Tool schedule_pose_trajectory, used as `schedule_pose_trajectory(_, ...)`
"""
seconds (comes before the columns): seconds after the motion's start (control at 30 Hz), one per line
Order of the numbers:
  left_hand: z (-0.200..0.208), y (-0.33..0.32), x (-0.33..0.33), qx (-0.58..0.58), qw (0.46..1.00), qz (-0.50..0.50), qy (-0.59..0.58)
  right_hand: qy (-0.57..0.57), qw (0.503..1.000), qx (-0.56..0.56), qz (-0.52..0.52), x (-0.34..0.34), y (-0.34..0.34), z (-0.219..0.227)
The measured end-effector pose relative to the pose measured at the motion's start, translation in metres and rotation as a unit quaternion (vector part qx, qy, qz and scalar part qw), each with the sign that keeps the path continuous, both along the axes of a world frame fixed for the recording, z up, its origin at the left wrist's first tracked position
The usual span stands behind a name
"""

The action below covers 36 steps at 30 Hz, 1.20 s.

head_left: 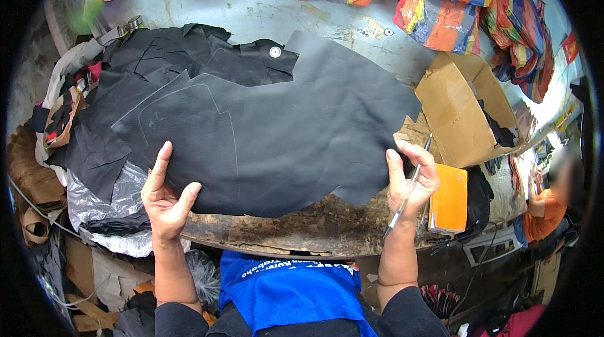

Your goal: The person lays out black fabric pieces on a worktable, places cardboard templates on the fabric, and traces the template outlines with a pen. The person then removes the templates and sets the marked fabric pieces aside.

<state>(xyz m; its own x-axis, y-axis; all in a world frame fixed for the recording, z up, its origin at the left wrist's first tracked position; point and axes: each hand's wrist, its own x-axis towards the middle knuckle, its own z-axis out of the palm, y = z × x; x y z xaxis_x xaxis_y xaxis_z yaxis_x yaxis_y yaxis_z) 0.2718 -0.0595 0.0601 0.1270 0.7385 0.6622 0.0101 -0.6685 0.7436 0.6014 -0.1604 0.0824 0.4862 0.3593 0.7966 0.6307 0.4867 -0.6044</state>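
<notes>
A large black leather sheet (302, 129) spreads over the worktable in front of me, with a pale outline drawn on its left part and a jagged right edge. My left hand (168, 202) is at the sheet's lower left edge, thumb and index finger apart; its other fingers are mostly hidden. At the right edge, my right hand (412, 179) holds a slim silver pen (406, 202) slanting across its fingers, while its thumb rests against the leather. More black leather pieces (151, 47) lie heaped beyond and left of the sheet.
On the right stand an open cardboard box (456, 113) and an orange box (448, 198) beside a black bag. Colourful striped bundles (440, 10) lie at the back. A tape roll (132, 22) and clear plastic (104, 202) are on the left. Another person (544, 211) sits far right.
</notes>
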Motion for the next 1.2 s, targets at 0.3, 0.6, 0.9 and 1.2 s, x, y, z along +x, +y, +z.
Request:
schedule_pose_trajectory(0.3,-0.079,0.003,-0.024,-0.266,0.958,-0.019,0.102,0.159,0.935,-0.305,0.090,0.050,0.054,-0.082)
schedule_pose_trajectory(0.6,-0.116,-0.012,-0.029,-0.272,0.942,0.031,0.193,-0.119,0.828,-0.540,-0.090,0.080,0.083,-0.115)
schedule_pose_trajectory(0.9,-0.137,-0.011,-0.019,-0.232,0.963,0.056,0.122,-0.107,0.851,-0.349,-0.378,0.093,0.038,-0.097)
schedule_pose_trajectory(1.2,-0.149,-0.004,-0.026,-0.295,0.950,0.096,-0.021,-0.094,0.906,-0.412,0.020,-0.011,0.111,-0.117)
